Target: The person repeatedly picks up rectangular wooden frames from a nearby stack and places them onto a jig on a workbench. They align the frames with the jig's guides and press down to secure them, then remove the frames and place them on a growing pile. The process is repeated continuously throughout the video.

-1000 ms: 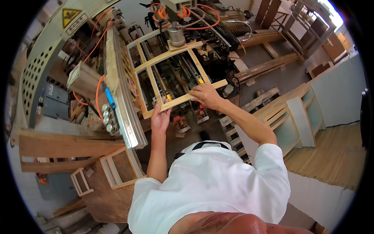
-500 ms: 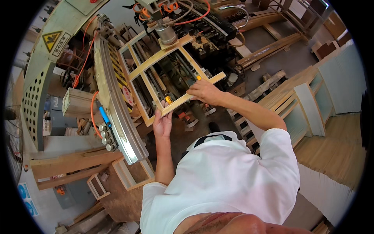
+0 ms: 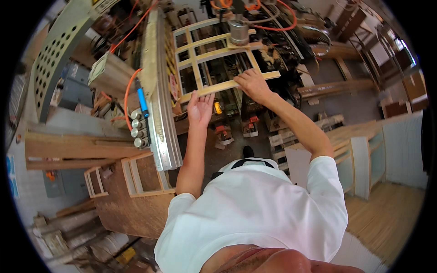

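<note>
A light wood frame (image 3: 223, 86) with several crossbars lies across a machine, its near rail toward me. My left hand (image 3: 200, 108) is at the left part of that rail, palm up, with its fingers against the rail's near edge and a fingertip showing beyond it. Farther right, my right hand (image 3: 254, 85) is closed over the same rail from above, its thumb side hidden. Beyond my hands, a metal press cylinder (image 3: 239, 32) stands over the frame's far right part.
A metal machine beam (image 3: 159, 91) runs along the left, with a blue tube (image 3: 143, 102) and orange hose (image 3: 127, 93) beside it. Smaller wooden frames (image 3: 150, 193) lie on a brown board at lower left. A wooden pallet (image 3: 280, 150) and stacked panels (image 3: 387, 214) stand right.
The view has turned, so the machine and frame appear farther right and the frame lies more squarely before me. Both hands have stayed at the near rail.
</note>
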`<state>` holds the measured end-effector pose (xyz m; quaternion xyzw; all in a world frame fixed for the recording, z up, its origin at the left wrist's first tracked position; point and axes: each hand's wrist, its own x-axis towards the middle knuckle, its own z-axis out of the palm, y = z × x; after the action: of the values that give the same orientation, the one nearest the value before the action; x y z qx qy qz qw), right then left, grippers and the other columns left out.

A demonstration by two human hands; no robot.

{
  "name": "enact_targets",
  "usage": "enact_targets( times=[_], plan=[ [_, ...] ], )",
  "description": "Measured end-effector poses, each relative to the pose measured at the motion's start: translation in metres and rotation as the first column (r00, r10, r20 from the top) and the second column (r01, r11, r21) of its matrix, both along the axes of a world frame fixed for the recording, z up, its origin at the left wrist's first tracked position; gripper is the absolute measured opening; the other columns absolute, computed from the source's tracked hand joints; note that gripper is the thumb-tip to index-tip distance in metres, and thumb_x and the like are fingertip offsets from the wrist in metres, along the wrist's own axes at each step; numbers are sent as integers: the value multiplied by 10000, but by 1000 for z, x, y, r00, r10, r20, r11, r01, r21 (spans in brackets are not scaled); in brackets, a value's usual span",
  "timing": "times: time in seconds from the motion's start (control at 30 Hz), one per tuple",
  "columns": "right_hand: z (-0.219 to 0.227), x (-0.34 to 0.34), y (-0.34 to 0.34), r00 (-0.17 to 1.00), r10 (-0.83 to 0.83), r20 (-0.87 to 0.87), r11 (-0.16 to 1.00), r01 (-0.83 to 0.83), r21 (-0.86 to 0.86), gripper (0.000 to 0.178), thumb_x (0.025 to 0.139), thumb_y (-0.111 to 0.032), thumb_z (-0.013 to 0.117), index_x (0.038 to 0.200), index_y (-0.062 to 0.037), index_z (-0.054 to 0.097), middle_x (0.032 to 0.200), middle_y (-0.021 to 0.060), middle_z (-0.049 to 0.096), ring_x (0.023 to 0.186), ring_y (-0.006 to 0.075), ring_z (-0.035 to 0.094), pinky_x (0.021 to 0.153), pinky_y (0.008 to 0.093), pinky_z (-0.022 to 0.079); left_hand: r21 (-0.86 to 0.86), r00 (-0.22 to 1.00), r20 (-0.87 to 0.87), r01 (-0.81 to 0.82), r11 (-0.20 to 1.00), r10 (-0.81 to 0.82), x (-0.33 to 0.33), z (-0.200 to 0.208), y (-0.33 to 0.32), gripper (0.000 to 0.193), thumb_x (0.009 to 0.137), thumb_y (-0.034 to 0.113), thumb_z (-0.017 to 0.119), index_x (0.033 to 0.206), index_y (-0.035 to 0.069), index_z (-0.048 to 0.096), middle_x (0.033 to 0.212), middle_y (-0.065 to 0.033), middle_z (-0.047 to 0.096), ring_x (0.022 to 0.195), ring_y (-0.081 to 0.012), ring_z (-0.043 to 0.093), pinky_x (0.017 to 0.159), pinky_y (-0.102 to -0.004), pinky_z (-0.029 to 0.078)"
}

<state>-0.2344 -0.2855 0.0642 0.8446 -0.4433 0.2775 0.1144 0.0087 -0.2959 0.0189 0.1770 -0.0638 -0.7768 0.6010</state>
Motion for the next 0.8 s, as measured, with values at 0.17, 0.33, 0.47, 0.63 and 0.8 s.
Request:
enact_targets(
  times=[0.17,0.33,0.47,0.63,0.8],
  plan=[
    [13,8,-88,937,-15,-348,982,-51,-181,167,732,-128,610,875,-46,635,846,62,644,960,247,537,925,381,387,1,990,139,5,1000,-5,-5,21,-20,483,925,288,567,1246,-56,457,1378,-238,436,1323,-378,382,1122,-513,302],
    [18,14,-166,832,-66,-551,989,-16,-144,137,770,-134,589,864,-78,671,844,41,672,955,229,544,967,378,362,-9,967,235,105,994,-100,-31,29,-19,409,924,288,571,1200,-12,533,1296,-186,538,1255,-339,473,1072,-489,370],
    [17,9,-184,848,2,-531,995,-56,-85,149,769,-144,593,889,-96,666,900,37,672,948,219,572,941,366,380,22,951,286,114,993,-116,-46,10,-32,428,937,328,555,1210,-1,538,1275,-166,559,1232,-323,497,1050,-477,391],
    [19,11,-186,864,35,-502,998,-58,-30,149,770,-145,587,896,-93,647,911,86,669,914,251,611,876,403,421,99,953,294,41,994,-69,-78,-7,-89,638,914,434,572,1322,-32,418,1394,-194,434,1317,-346,386,1096,-487,310],
    [9,15,-195,894,94,-439,995,-100,9,132,756,-150,595,863,-77,625,823,109,673,855,271,626,816,423,427,101,991,83,-110,989,102,-94,-28,-146,902,903,614,472,1493,43,100,1563,-145,120,1447,-308,124,1162,-465,96]
  ],
)
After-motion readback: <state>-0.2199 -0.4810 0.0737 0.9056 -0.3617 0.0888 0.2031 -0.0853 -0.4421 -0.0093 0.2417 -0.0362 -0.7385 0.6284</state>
